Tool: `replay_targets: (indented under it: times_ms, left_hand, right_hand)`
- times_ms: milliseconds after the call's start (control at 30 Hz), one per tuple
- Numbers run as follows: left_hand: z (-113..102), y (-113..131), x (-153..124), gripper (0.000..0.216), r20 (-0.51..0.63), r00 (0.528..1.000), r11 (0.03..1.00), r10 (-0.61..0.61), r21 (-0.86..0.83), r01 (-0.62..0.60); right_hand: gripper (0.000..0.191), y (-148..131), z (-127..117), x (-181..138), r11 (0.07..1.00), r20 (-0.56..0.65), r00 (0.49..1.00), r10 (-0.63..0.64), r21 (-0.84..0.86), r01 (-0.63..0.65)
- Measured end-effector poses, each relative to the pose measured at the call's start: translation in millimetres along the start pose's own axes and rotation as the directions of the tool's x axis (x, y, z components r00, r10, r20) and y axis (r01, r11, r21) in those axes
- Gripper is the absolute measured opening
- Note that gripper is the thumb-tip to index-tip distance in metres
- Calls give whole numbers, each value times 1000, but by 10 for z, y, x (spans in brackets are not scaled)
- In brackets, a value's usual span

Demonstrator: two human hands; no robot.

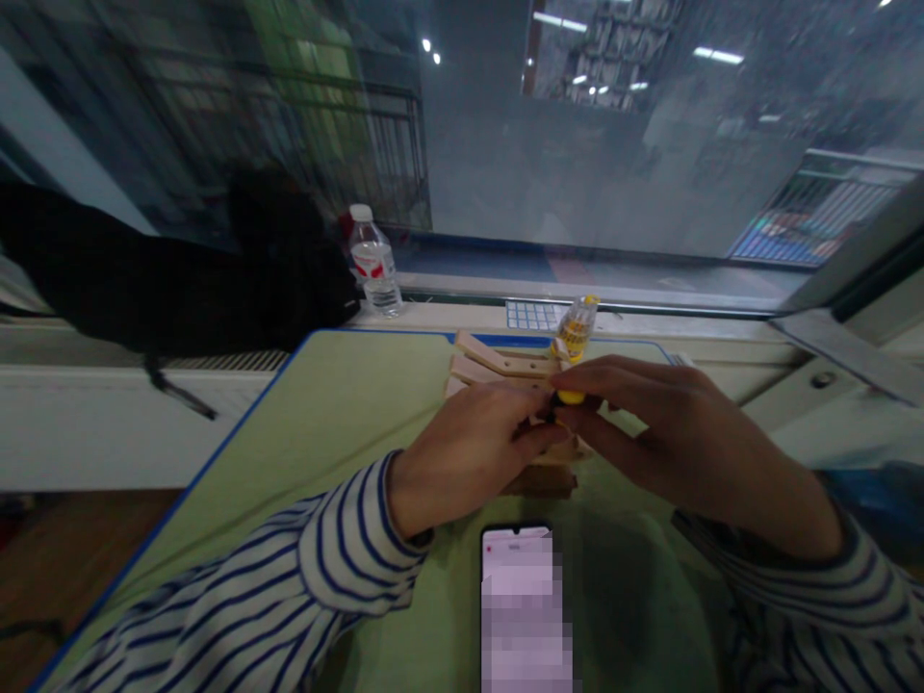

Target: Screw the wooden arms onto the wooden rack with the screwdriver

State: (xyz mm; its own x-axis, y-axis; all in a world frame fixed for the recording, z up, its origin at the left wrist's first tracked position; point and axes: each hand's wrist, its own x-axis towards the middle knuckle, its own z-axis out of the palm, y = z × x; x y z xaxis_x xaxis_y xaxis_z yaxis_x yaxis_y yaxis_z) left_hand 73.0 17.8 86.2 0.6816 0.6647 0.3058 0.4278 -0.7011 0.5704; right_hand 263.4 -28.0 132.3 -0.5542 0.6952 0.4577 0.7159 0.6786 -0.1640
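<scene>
Over the green table [361,414], my two hands meet in front of a pale wooden assembly. My right hand [671,423] has its thumb and fingers closed on a small yellow-and-black piece [572,397], whose kind I cannot make out. From the other side, my left hand [480,443] is closed in a pinch at the dark end of that piece, its fingertips partly hidden. Angled wooden pieces [498,364] with small holes show behind my left hand. Below the hands lies a brown wooden part [538,479] of what looks like the same assembly.
A phone [516,606] with its screen lit lies near the front. Behind the hands stands a clear bottle [577,327] with yellow parts. On the sill are a water bottle [375,265], a gridded sheet [534,315] and a black cloth item [180,279]. A window rises beyond.
</scene>
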Motion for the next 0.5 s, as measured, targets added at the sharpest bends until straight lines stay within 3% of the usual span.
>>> replay_targets:
  times_ms: [500]
  left_hand:
    - [-14, 42, 23, 16, 41, 998, 999, 38, -35, -36]
  right_hand:
    - [18, -22, -7, 5, 996, 5, 999, 53, -65, -53]
